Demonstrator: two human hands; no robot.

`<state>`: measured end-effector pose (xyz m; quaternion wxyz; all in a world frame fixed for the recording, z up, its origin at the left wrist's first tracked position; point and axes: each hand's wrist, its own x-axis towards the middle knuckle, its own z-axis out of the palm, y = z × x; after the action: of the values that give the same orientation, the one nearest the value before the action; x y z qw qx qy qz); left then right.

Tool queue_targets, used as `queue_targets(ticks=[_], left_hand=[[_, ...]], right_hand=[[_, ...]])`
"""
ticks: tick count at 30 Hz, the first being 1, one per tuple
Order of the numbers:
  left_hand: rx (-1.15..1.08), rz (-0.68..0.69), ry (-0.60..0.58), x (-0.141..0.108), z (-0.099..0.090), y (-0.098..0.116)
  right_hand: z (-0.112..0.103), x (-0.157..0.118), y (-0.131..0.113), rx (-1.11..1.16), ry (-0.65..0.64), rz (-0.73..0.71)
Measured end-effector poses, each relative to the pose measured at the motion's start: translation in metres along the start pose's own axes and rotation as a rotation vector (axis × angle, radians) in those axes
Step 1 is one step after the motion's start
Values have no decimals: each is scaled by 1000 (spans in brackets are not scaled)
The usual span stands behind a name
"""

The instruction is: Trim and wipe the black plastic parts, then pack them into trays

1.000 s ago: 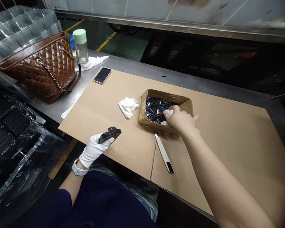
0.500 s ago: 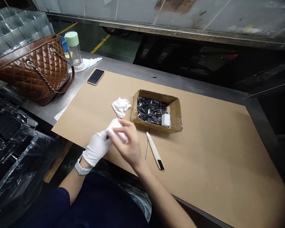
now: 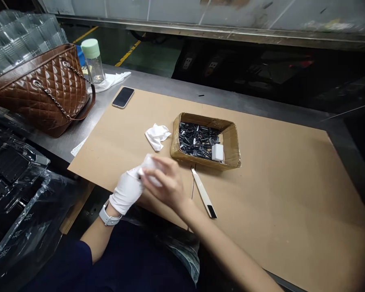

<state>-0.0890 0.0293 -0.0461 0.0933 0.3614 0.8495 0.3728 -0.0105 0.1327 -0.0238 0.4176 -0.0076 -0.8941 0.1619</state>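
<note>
My left hand [image 3: 130,186] wears a white glove, with a pale watch [image 3: 109,217] on the wrist. Its fingers are bent and partly covered by my bare right hand [image 3: 167,182]. The right thumb and fingers are pinched together against the gloved fingers. A small dark spot shows where the two hands meet, too small and blurred to name. Just beyond the hands stands a cardboard box [image 3: 205,161] of many small black parts [image 3: 196,140], with a white block [image 3: 217,152] in its near right corner. Left of the box lies a crumpled white cloth [image 3: 157,136].
A white-handled tool [image 3: 203,192] and a thin rod [image 3: 192,188] lie in front of the box on the cardboard sheet [image 3: 276,194]. Farther left are a phone [image 3: 123,97], a brown quilted bag [image 3: 45,89] and a green-capped bottle [image 3: 93,61].
The view has shifted slightly, so the box and tool appear a little farther right. Both hands stay together, with the right fingers shifting a little at the gloved ones.
</note>
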Motion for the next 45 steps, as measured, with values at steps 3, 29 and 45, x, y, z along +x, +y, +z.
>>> queue_targets(ticks=[3,29,45], left_hand=[[-111,113,-56,-1,3,-1],[-330,-71,-70,-18,-3,0],[-433,-147,8,-26,-4,-5]], right_hand=[[-6,1,4,-82,-39,-22],[-8,10,2,418,-70,405],[2,18,1,416,-137,398]])
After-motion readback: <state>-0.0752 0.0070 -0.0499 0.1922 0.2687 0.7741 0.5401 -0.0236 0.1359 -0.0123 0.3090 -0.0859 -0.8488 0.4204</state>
